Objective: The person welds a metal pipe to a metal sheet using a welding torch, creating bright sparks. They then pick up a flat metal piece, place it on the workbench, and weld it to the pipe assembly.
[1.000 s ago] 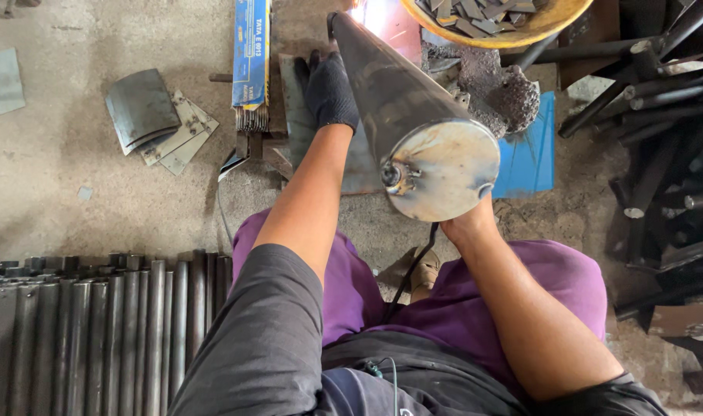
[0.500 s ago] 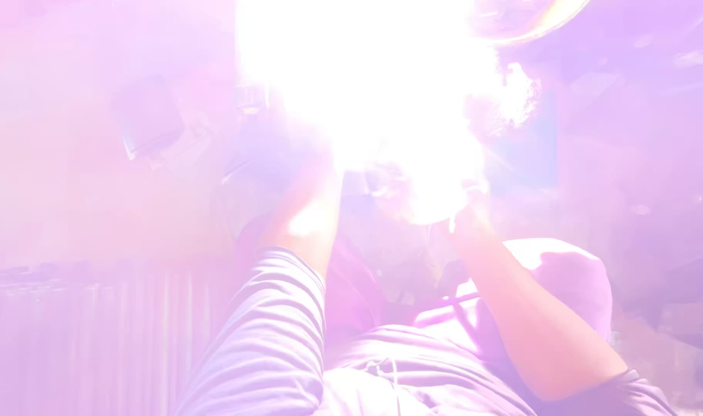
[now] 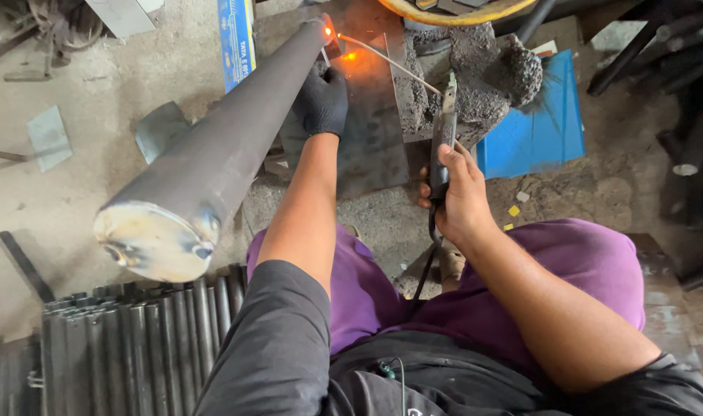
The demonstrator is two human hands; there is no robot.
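Observation:
A long grey steel tube (image 3: 213,154) slants from the lower left, where its welded end cap (image 3: 152,240) faces me, up to a glowing orange spot at its far end. My left hand (image 3: 323,100), in a black glove, grips the tube near that far end. My right hand (image 3: 458,194), bare, is closed around an electrode holder (image 3: 442,146). Its thin welding rod (image 3: 386,62) reaches up-left to the glowing end. A dark steel plate (image 3: 374,131) lies under the tube's far end.
A row of steel pipes (image 3: 128,347) lies at the lower left. A blue sheet (image 3: 540,123) and a lump of slag-crusted metal (image 3: 474,69) sit to the right. Dark pipes (image 3: 675,85) are stacked at the far right. A blue electrode box (image 3: 237,38) and scrap plates (image 3: 49,137) lie on the concrete floor.
The tube's capped end has swung from centre-right to lower left. A bright welding flash filled the view half a second ago; now only an orange glow remains at the far end.

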